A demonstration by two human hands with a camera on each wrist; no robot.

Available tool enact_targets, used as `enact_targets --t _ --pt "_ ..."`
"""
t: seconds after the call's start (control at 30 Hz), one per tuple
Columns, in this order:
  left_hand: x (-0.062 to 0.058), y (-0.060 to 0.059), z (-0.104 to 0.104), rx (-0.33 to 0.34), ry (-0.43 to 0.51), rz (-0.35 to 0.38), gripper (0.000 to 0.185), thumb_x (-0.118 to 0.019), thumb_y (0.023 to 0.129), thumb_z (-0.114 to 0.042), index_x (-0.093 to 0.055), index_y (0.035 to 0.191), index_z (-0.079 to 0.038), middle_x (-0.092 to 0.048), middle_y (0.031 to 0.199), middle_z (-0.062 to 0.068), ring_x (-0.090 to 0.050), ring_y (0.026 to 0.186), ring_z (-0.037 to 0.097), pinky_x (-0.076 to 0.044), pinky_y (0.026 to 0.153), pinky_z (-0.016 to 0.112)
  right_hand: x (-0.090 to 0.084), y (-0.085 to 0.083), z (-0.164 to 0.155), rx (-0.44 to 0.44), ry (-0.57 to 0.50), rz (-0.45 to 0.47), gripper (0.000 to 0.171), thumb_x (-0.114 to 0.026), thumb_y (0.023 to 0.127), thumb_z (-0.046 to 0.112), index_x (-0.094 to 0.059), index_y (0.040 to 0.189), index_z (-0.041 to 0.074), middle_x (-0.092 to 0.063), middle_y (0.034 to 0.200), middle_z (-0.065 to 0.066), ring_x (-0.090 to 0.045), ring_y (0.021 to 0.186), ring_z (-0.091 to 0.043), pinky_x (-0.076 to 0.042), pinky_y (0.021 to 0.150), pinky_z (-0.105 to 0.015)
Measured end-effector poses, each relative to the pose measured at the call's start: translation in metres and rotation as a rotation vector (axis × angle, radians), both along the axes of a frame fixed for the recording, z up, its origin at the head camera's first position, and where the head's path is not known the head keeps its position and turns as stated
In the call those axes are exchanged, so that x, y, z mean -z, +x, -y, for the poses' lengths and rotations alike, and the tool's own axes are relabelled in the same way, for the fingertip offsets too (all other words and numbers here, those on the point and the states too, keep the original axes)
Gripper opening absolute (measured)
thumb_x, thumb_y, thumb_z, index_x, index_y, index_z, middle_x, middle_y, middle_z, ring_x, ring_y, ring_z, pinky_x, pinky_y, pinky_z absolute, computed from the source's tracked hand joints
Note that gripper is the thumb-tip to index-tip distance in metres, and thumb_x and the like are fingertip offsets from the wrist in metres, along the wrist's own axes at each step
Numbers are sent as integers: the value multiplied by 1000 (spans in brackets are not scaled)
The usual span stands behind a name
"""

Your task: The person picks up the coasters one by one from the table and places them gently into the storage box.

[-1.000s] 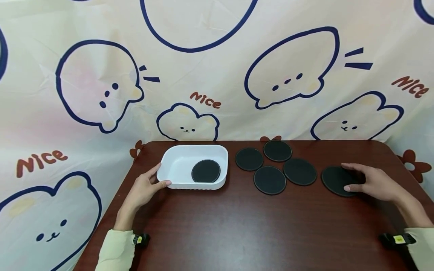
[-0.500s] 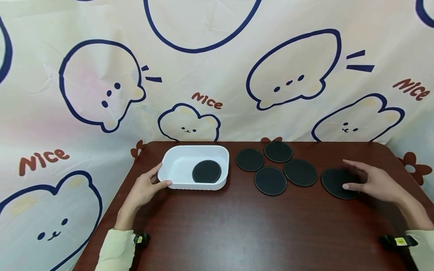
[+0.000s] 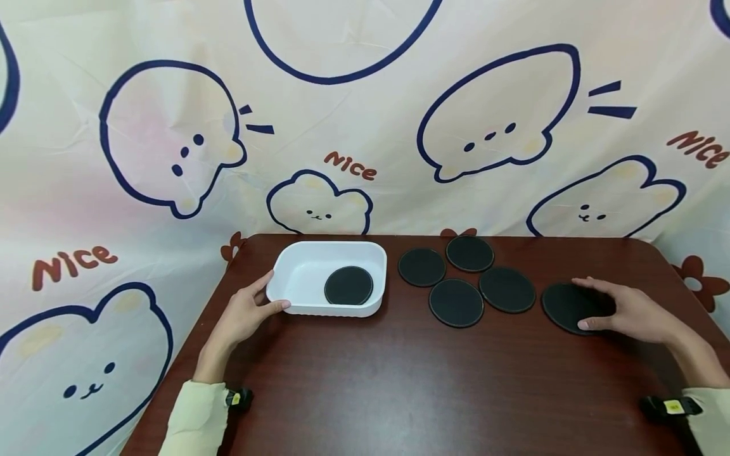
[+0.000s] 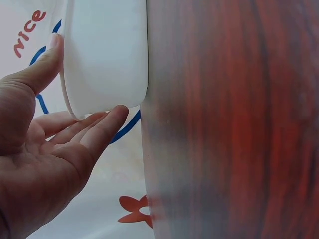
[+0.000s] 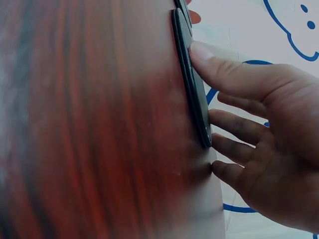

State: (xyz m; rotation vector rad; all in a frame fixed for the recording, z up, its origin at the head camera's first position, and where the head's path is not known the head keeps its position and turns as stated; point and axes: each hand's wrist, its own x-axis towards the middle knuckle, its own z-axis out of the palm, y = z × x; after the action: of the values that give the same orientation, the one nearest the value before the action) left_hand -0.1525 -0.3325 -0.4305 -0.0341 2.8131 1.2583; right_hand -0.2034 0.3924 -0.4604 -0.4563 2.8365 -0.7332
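Observation:
In the head view, a white rectangular plastic basin [image 3: 365,310] stands at the back left with one round black coaster [image 3: 349,286] in it. My left hand [image 3: 248,310] grips the basin's front left corner, thumb on the near rim and fingers along the end wall; the left wrist view shows the fingertips against that wall. My right hand [image 3: 635,310] rests over another black coaster [image 3: 561,305] lying at the table's right. In the right wrist view its thumb touches that coaster's face [image 5: 199,84], with loosely bent fingers at the rim; part of the disc is hidden under the hand.
Several more black coasters lie flat between basin and right hand: the back left one [image 3: 422,266], the far one [image 3: 470,253], the front one [image 3: 456,303] and one nearer the hand [image 3: 507,289]. The brown wooden table [image 3: 399,380] ends against a cartoon-printed cloth [image 3: 393,126].
The right hand's index finger has come down toward the coaster's far edge after lifting slightly. The left hand keeps its hold on the basin, and the coasters stay where they were.

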Motion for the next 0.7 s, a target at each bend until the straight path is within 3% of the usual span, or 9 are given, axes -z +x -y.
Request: enact_targets --t 0.1,0.17,0.23,0.3,0.33,0.4,0.5,0.7 --pt "-1 -1 0 -3 2 5 94 -80 99 -31 -24 170 -4 -39 169 29 -54 148 40 -56 106 47 1 0 1 -9 10 -33 91 -93 84 35 -50 156 -1 -47 154 -41 -48 134 -58 -47 99 -76" --pt "-2 -2 -1 -7 0 10 95 -80 99 -31 -24 171 -5 -38 169 28 -53 149 40 -55 108 49 1 0 2 -24 5 -71 89 -95 82 32 -53 153 -1 -52 150 -38 -53 129 -54 -56 98 -57" --pt "-3 -2 -1 -10 -2 12 95 -80 99 -32 -23 171 -6 -38 170 28 -52 149 40 -54 108 49 1 -1 3 -37 1 -100 88 -96 80 29 -54 152 -1 -56 147 -35 -56 125 -50 -58 89 -36" --pt "-3 -1 -1 -11 -2 14 95 -80 99 -32 -23 171 -6 -37 170 28 -51 150 40 -53 109 50 -1 -2 3 -34 -3 -121 89 -98 78 25 -55 151 -1 -57 145 -33 -57 122 -49 -58 83 -28" --pt "-3 -1 0 -11 -2 15 95 -80 99 -32 -23 171 -6 -37 170 28 -51 150 40 -53 109 50 -1 -2 3 -26 -9 -130 89 -98 77 23 -55 151 -1 -57 143 -34 -58 121 -50 -61 82 -28" --pt "-2 -1 0 -11 -1 16 94 -80 99 -31 -24 171 -6 -36 170 28 -51 150 40 -54 109 49 -3 -1 3 0 -19 -138 88 -98 77 18 -54 151 -3 -58 141 -35 -60 121 -54 -65 88 -48" --pt "-1 -1 0 -10 -1 18 94 -80 99 -31 -24 171 -6 -37 170 28 -51 150 39 -54 109 49 -6 0 3 59 -34 -139 87 -96 78 12 -53 151 -4 -60 138 -39 -60 122 -61 -53 96 -71" --pt "0 -1 -1 -10 -8 17 94 -80 99 -31 -24 171 -6 -38 169 28 -51 150 40 -55 108 49 -8 4 3 169 -23 -153 75 -93 83 12 -58 147 -6 -60 137 -46 -59 124 -67 -54 95 -74"
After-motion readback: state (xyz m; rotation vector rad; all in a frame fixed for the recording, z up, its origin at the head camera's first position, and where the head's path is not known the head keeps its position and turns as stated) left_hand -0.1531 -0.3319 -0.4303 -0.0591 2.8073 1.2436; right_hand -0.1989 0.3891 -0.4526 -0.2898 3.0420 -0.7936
